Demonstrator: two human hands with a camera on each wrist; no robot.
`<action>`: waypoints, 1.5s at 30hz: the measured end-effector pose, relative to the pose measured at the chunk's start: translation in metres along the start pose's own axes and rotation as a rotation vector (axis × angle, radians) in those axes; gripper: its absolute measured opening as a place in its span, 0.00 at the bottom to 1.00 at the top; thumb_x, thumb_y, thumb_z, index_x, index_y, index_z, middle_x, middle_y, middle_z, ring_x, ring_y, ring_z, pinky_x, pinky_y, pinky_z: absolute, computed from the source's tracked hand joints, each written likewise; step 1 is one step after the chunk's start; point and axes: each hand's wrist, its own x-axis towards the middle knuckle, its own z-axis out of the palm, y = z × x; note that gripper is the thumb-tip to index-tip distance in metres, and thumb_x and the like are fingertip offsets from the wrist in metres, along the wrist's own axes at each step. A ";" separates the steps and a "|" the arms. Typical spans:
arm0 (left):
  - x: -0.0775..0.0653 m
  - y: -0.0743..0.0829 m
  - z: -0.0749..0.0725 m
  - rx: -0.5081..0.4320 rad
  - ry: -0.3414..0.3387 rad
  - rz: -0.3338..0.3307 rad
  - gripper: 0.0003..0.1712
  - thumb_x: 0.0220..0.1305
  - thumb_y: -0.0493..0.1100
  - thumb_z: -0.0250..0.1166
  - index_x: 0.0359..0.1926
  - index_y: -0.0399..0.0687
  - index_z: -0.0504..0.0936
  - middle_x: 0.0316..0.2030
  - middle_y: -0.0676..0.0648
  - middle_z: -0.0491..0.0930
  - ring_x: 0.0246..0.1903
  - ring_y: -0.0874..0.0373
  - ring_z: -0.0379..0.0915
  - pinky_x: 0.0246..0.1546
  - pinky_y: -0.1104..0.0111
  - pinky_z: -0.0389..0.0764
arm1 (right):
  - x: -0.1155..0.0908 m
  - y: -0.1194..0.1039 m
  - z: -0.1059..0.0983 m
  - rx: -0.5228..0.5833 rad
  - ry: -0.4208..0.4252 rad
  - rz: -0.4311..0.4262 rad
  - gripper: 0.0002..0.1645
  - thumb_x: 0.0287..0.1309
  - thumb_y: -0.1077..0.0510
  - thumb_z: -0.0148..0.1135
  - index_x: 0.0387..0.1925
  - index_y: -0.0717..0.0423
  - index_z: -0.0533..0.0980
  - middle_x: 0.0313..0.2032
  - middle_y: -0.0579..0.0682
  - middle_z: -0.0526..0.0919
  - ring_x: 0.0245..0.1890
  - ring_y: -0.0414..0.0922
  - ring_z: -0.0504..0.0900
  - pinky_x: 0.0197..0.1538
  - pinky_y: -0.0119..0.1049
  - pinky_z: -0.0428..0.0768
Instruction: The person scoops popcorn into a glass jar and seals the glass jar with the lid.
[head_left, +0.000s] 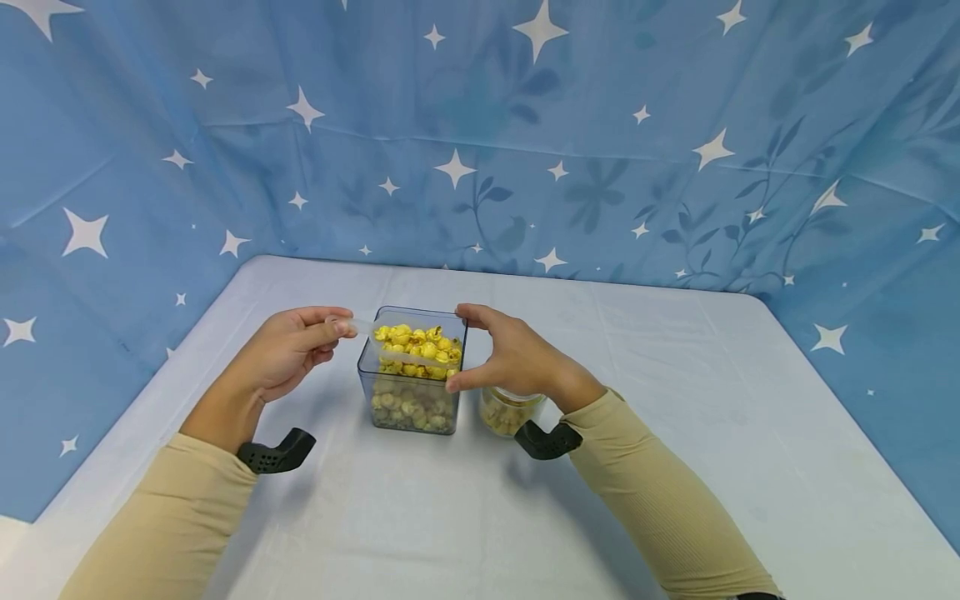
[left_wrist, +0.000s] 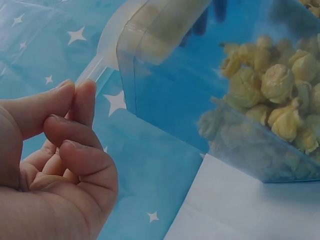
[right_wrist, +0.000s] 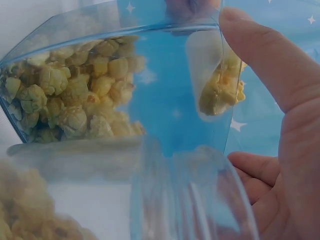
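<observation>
A clear blue-tinted plastic box (head_left: 401, 377) holds yellow popcorn (head_left: 427, 350). My left hand (head_left: 303, 350) pinches the handle of a translucent scoop (left_wrist: 107, 50) between thumb and index finger, the other fingers curled in. The scoop's bowl lies over the box opening; popcorn shows in it in the right wrist view, through the box wall. On the box's right side, my right hand (head_left: 517, 354) grips the rim, thumb at the near corner and fingers at the far one. Its palm is partly hidden in the right wrist view by a clear jar (right_wrist: 195, 195).
Just right of the box, below my right hand, the jar with popcorn in it stands on a white-covered table (head_left: 675, 400). A blue curtain (head_left: 480, 125) with white stars hangs behind the table and along both sides.
</observation>
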 end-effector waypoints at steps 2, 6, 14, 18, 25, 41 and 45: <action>0.000 0.000 0.001 -0.004 0.001 0.001 0.20 0.78 0.42 0.55 0.61 0.31 0.69 0.38 0.58 0.82 0.38 0.63 0.68 0.38 0.72 0.73 | 0.000 0.000 0.000 0.002 0.002 0.002 0.62 0.48 0.42 0.80 0.77 0.55 0.55 0.73 0.49 0.62 0.71 0.47 0.62 0.69 0.51 0.64; 0.000 0.000 0.002 -0.012 0.000 0.002 0.19 0.78 0.41 0.55 0.61 0.32 0.70 0.38 0.58 0.82 0.37 0.63 0.68 0.38 0.72 0.72 | -0.001 0.001 0.000 -0.001 0.000 0.003 0.62 0.49 0.42 0.79 0.77 0.55 0.55 0.73 0.49 0.62 0.72 0.47 0.62 0.69 0.51 0.63; 0.000 0.001 0.000 0.008 -0.001 0.012 0.23 0.78 0.42 0.54 0.63 0.28 0.67 0.39 0.59 0.81 0.37 0.62 0.66 0.38 0.72 0.72 | -0.003 0.001 -0.001 -0.002 0.005 0.010 0.62 0.49 0.42 0.79 0.77 0.54 0.55 0.73 0.49 0.62 0.71 0.47 0.62 0.69 0.51 0.63; 0.000 0.001 -0.003 -0.001 0.002 0.019 0.23 0.78 0.42 0.55 0.63 0.27 0.67 0.39 0.58 0.80 0.35 0.62 0.64 0.37 0.72 0.71 | -0.004 0.001 -0.001 0.002 0.008 0.008 0.61 0.49 0.42 0.79 0.77 0.55 0.55 0.73 0.49 0.62 0.71 0.47 0.62 0.69 0.51 0.64; -0.001 0.007 -0.005 -0.027 0.003 0.027 0.24 0.77 0.43 0.56 0.63 0.29 0.66 0.40 0.57 0.80 0.34 0.62 0.63 0.38 0.73 0.72 | -0.006 0.002 -0.004 -0.024 0.020 0.009 0.64 0.48 0.40 0.79 0.77 0.54 0.54 0.74 0.50 0.60 0.72 0.48 0.61 0.68 0.51 0.64; 0.003 0.021 0.010 -0.069 -0.015 0.059 0.25 0.76 0.42 0.57 0.64 0.28 0.65 0.41 0.55 0.79 0.33 0.61 0.61 0.38 0.73 0.70 | -0.054 0.026 -0.020 -0.048 0.145 0.063 0.58 0.46 0.44 0.81 0.73 0.56 0.61 0.70 0.51 0.67 0.69 0.53 0.64 0.68 0.55 0.63; 0.005 0.024 0.016 -0.066 -0.025 0.065 0.23 0.77 0.42 0.57 0.63 0.29 0.67 0.40 0.54 0.79 0.33 0.61 0.61 0.37 0.72 0.70 | -0.059 0.034 -0.017 -0.028 0.151 0.069 0.56 0.46 0.46 0.81 0.71 0.60 0.62 0.67 0.55 0.70 0.66 0.53 0.68 0.66 0.53 0.66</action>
